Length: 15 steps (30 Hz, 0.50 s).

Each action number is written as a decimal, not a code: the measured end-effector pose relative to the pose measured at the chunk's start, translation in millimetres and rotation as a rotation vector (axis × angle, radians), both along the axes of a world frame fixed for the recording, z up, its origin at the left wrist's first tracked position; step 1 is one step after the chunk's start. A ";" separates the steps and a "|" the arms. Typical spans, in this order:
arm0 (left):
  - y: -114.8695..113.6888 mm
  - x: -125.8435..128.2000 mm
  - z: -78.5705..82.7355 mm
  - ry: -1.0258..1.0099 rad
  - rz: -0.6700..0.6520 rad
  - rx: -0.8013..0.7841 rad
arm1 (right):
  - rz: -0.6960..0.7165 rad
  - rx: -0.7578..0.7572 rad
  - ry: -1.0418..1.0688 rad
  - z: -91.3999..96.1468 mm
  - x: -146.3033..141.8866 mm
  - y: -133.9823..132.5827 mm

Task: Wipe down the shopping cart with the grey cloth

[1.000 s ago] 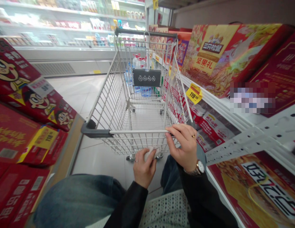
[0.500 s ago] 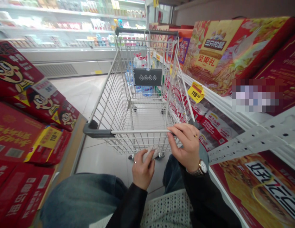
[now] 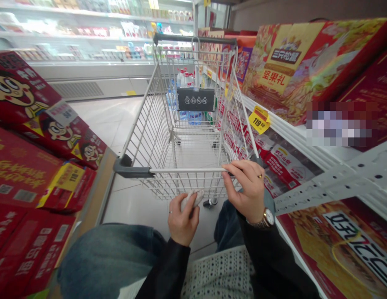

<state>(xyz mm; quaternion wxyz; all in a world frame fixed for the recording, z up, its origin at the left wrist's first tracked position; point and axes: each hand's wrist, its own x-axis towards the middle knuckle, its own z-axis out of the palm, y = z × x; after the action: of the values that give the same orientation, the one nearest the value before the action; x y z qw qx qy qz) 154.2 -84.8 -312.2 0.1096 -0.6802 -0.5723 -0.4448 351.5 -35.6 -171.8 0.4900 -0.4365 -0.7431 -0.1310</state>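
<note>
My right hand (image 3: 246, 191) is shut around the near bar of a wire shopping cart (image 3: 146, 120), close to the bar's right end. Below that bar, my left hand (image 3: 183, 219) grips a crumpled white tissue (image 3: 191, 198) and does not touch the cart. The tissue is partly hidden by my fingers. The cart's basket looks empty, and a black plate with small symbols (image 3: 195, 99) hangs on its far wall. Behind that wall stand bottled water (image 3: 183, 79) and a pack of bottles, though I cannot tell whether they are inside the cart.
Red gift boxes with cartoon faces (image 3: 21, 95) are stacked low on the left. On the right, a white shelf (image 3: 305, 141) holds large red nut gift boxes (image 3: 293, 62) and a yellow price tag (image 3: 259, 119). A refrigerated display (image 3: 87, 45) lines the back. My jeans fill the bottom.
The view has drifted slightly, with the cart shifting right in the frame. My left hand and tissue have moved left, uncovering a cart wheel. My right hand stays on the bar.
</note>
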 end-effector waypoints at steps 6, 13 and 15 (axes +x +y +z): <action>0.0 -2.0 1.3 -0.011 -0.004 -0.022 | -0.006 0.010 0.022 -0.8 -0.6 0.9; -2.8 -4.2 3.3 -0.046 0.021 0.017 | -0.005 0.013 0.023 -2.2 1.6 -0.3; -1.9 -4.7 -0.7 -0.041 0.017 0.025 | -0.008 0.016 0.023 -2.6 2.1 -0.3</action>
<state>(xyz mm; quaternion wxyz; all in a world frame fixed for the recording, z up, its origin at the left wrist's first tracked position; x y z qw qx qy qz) 149.5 -86.8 -312.9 0.1101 -0.6646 -0.5747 -0.4646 353.6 -35.9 -174.4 0.5014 -0.4370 -0.7347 -0.1339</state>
